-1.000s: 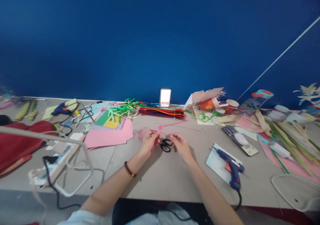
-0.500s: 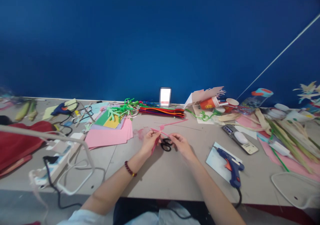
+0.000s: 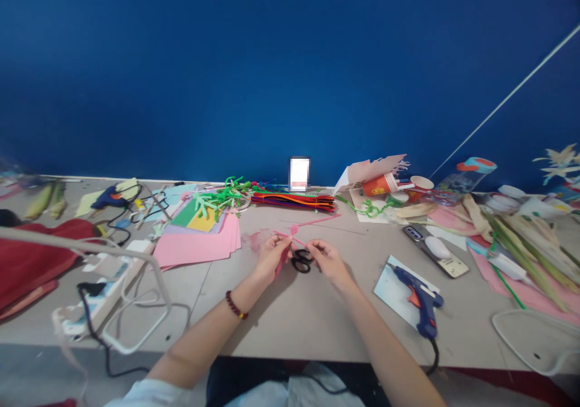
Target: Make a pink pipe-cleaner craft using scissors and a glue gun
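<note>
Pink pipe cleaner (image 3: pixel 317 221): held up just off the front middle of the bench, one long end reaching away toward the back and a shorter piece crossing it near a small pink knot. A darker pink strip hangs down from the left hand's grip. It seems to be held up so that the crossing stays in plain view.

Left hand (image 3: pixel 272 259): fingers closed around the pink pieces, pinching them near the crossing.

Right hand (image 3: pixel 330 265): curled just beside the left hand, fingertips over the black-handled scissors (image 3: pixel 301 261). From here I cannot tell whether it is clamped on the scissors, on the pipe cleaner, or on neither.

Bench (image 3: pixel 290 319): pale grey, crowded along the back and both sides. A stack of pink paper (image 3: pixel 194 244) lies left of the hands, and a bundle of multicoloured pipe cleaners (image 3: pixel 294 200) lies along the back edge. A blue hot glue gun (image 3: pixel 419 301) rests on a card to the right, probably within easy reach. Its cord runs over the front edge.

Room: a deep blue wall (image 3: pixel 290 75) rises behind the bench, and a red cloth (image 3: pixel 40 262) lies at the left end.
</note>
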A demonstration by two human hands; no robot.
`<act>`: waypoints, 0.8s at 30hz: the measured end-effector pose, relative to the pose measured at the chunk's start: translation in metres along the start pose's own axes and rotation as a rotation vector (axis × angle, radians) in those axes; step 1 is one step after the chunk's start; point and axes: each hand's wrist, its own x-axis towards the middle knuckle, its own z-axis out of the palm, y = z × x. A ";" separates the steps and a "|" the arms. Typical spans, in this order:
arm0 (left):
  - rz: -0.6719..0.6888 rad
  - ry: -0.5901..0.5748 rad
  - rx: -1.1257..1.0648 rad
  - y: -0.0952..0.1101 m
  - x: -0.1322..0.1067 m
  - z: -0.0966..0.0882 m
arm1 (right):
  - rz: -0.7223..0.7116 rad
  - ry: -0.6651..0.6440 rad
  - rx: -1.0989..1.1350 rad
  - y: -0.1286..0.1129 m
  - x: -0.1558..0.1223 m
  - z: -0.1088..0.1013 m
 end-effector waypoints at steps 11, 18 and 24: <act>-0.005 -0.009 -0.013 0.003 -0.002 0.001 | -0.079 -0.072 -0.133 0.005 -0.002 -0.001; -0.022 -0.030 -0.010 0.001 0.000 -0.001 | -0.164 -0.071 -0.212 0.005 -0.005 -0.001; -0.038 -0.050 -0.031 0.002 -0.001 0.000 | -0.185 -0.070 -0.188 0.007 -0.002 -0.001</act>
